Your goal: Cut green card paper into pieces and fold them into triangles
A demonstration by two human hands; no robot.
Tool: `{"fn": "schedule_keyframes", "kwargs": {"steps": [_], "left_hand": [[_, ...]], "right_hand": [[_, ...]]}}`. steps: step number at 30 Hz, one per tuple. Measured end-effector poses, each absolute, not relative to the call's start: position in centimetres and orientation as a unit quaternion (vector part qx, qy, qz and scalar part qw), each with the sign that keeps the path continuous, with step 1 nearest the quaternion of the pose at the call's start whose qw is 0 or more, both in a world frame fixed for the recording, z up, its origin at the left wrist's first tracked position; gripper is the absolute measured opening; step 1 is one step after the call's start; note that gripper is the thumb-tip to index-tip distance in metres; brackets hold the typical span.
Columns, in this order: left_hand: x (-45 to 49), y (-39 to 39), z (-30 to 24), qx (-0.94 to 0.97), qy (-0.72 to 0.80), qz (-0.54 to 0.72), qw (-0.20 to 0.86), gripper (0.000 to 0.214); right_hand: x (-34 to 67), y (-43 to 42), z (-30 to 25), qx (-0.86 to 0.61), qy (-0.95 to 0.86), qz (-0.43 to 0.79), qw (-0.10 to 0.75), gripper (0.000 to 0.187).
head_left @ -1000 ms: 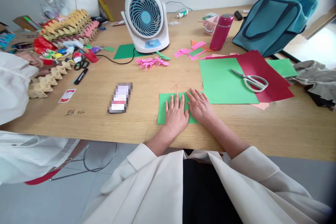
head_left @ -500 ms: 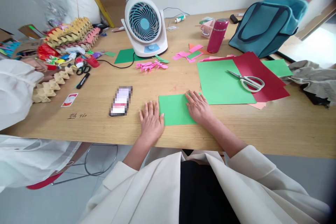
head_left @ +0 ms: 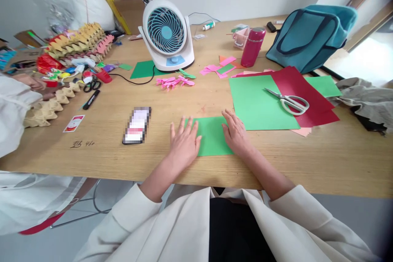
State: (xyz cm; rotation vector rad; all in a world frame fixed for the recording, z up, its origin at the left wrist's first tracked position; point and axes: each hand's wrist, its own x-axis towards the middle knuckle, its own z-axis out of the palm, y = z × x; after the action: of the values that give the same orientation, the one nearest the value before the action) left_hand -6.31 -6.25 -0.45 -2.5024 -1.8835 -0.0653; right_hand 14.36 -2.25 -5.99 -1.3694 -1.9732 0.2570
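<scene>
A green sheet of paper (head_left: 213,137) lies flat on the table near its front edge, between my hands. Over its left end rests my left hand (head_left: 184,141), fingers spread. My right hand (head_left: 236,133) lies across the right end, its fingers stretched out and the thumb a little apart. Both palms cover parts of the sheet's short edges. Right of it is a larger light green sheet (head_left: 254,104), with white-handled scissors (head_left: 293,104) lying partly on it and partly on dark red paper (head_left: 310,102).
A phone (head_left: 137,125) lies to the left. Behind are a white fan (head_left: 167,32), pink paper pieces (head_left: 175,82), a magenta flask (head_left: 253,47) and a teal bag (head_left: 310,37). At far left, another person's hands (head_left: 30,82) are near a folded paper chain (head_left: 52,104).
My left hand has slid right, further onto the green sheet. My right hand stays on its right end. The whole view has shifted slightly.
</scene>
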Motion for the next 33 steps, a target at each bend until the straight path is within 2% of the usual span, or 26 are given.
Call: {"fn": "schedule_keyframes", "kwargs": {"steps": [4, 8, 13, 18, 23, 29, 33], "left_hand": [[-4.1, -3.4, -0.9, -0.840, -0.539, -0.006, -0.055, 0.057], [-4.0, -1.6, -2.8, -0.847, -0.527, -0.026, -0.065, 0.060], [-4.6, -1.4, -3.9, -0.852, -0.517, -0.052, -0.064, 0.059], [-4.7, -0.9, -3.1, -0.841, -0.528, -0.047, -0.108, 0.057], [-4.9, 1.5, 0.2, -0.838, -0.508, 0.005, -0.201, 0.056], [-2.1, 4.0, 3.4, -0.829, -0.529, 0.115, -0.140, 0.071], [-0.5, 4.5, 3.7, -0.804, -0.561, 0.158, -0.117, 0.065]], "right_hand": [[14.8, -2.9, -4.5, -0.488, -0.760, 0.118, 0.413, 0.039], [16.3, -3.5, -3.1, -0.474, -0.740, 0.130, 0.459, 0.034], [19.3, -4.1, -2.8, -0.524, -0.690, 0.150, 0.476, 0.026], [20.5, -3.7, -3.0, -0.561, -0.622, 0.212, 0.503, 0.017], [19.6, -4.3, -2.3, -0.527, -0.651, 0.216, 0.502, 0.020], [18.3, -6.6, -2.5, -0.366, -0.786, 0.275, 0.415, 0.031], [18.2, -6.7, -3.0, -0.347, -0.789, 0.318, 0.394, 0.031]]}}
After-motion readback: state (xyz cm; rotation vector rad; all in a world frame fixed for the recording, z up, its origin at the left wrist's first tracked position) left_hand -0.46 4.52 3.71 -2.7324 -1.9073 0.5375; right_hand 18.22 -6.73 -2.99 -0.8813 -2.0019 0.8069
